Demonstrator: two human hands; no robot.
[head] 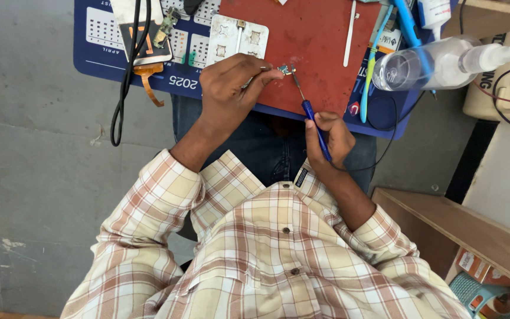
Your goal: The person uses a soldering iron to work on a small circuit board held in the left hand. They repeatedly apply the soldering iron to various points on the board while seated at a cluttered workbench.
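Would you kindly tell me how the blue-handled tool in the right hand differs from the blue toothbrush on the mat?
The blue-handled tool is held in the right hand, while the toothbrush lies untouched on the mat. The tool ends in a thin metal tip at a small part; the toothbrush ends in bristles. The tool's blue is dark, the toothbrush's lighter. Both are slim and long.

Grey floor, wooden shelf

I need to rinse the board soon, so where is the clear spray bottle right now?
In the head view the clear spray bottle lies on its side at the upper right, at the red mat's right edge, beside the blue-handled toothbrush.
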